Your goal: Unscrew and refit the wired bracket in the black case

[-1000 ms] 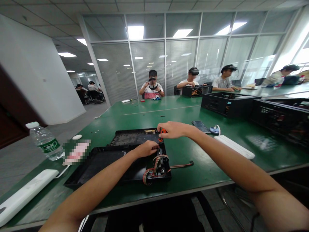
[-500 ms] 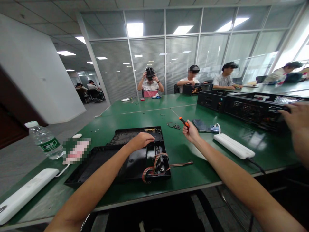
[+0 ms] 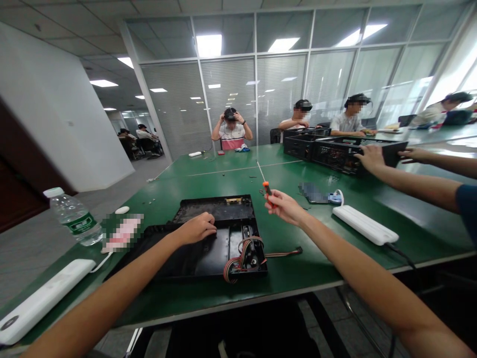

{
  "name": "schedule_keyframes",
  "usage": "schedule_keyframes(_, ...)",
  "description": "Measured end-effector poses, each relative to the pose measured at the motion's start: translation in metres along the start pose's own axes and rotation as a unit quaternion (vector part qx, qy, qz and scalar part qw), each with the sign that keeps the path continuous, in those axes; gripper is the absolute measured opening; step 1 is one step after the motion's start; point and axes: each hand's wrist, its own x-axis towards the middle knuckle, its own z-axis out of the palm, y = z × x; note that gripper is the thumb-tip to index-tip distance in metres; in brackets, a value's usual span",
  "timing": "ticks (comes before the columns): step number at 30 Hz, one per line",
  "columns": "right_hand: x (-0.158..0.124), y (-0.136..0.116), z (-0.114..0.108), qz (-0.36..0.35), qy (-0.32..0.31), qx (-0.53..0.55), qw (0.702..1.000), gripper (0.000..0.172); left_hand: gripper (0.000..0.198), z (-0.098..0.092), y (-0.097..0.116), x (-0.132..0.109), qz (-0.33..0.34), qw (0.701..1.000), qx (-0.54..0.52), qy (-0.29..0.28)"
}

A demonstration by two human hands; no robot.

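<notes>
In the head view my right hand (image 3: 285,206) is closed around the orange-and-black handle of a screwdriver (image 3: 266,186). Its thin metal shaft points up and away over the green table. My left hand (image 3: 197,227) is over a shallow black plastic panel (image 3: 208,256), fingers curled in; whatever they hold, if anything, is hidden. Striped ribbon cables (image 3: 242,253) loop at the panel's right end, and one lead (image 3: 285,254) trails onto the table. A second black piece with a brass-coloured strip (image 3: 234,201) lies along the panel's far side.
A water bottle (image 3: 76,219) and a white power strip (image 3: 44,301) are at left. Another power strip (image 3: 365,224) and a dark pouch (image 3: 315,193) lie at right. Beyond, another person's hands (image 3: 372,158) touch black computer cases (image 3: 335,153). Other people sit across the table.
My left hand has moved left along the panel, its fingers curling. My right hand has shifted left, the screwdriver turning more upright. Another person has pushed the black cases away and to the left.
</notes>
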Motion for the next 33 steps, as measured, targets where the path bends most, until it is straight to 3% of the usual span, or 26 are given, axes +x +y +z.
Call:
schedule_keyframes(2, -0.017, 0.000, 0.016, -0.028, -0.031, -0.155, 0.987, 0.019, 0.030, -0.003, -0.005, 0.003, -0.004, 1.000, 0.010, 0.007)
schedule_keyframes(3, -0.028, 0.001, 0.025, -0.050, -0.043, -0.250, 0.966, 0.017, 0.031, -0.003, -0.010, 0.006, -0.011, 1.000, 0.016, 0.016)
schedule_keyframes(5, -0.051, 0.007, 0.044, -0.114, -0.071, -0.440, 0.888, 0.016, 0.033, -0.002, -0.023, 0.014, -0.031, 0.999, 0.025, 0.028)
schedule_keyframes(7, -0.071, 0.014, 0.062, -0.174, -0.138, -0.566, 0.794, 0.018, 0.034, 0.002, -0.037, 0.026, -0.049, 0.999, 0.022, 0.009)
schedule_keyframes(10, -0.089, 0.024, 0.075, -0.236, -0.210, -0.659, 0.683, 0.023, 0.034, 0.009, -0.056, 0.043, -0.073, 0.995, -0.006, -0.074)
schedule_keyframes(14, -0.096, 0.027, 0.068, -0.300, -0.269, -0.682, 0.611, 0.037, 0.033, 0.014, -0.063, 0.054, -0.098, 0.985, -0.076, -0.121)
schedule_keyframes(17, -0.101, 0.022, 0.057, -0.323, -0.298, -0.679, 0.588, 0.037, 0.034, 0.015, -0.057, 0.051, -0.117, 0.979, -0.102, -0.135)
schedule_keyframes(20, -0.107, 0.019, 0.050, -0.323, -0.315, -0.673, 0.587, 0.033, 0.025, 0.014, -0.050, 0.046, -0.106, 0.980, -0.062, -0.158)
schedule_keyframes(25, -0.109, 0.025, 0.048, -0.261, -0.220, -0.707, 0.620, 0.021, 0.012, 0.003, -0.046, 0.045, -0.033, 0.988, 0.068, -0.133)
schedule_keyframes(30, -0.082, 0.032, 0.045, -0.244, -0.208, -0.709, 0.628, 0.019, 0.016, -0.038, -0.041, 0.043, -0.021, 0.991, 0.105, -0.084)
schedule_keyframes(33, -0.045, 0.038, 0.039, -0.241, -0.203, -0.718, 0.620, 0.023, 0.019, -0.073, -0.018, 0.035, -0.015, 0.992, 0.110, -0.064)
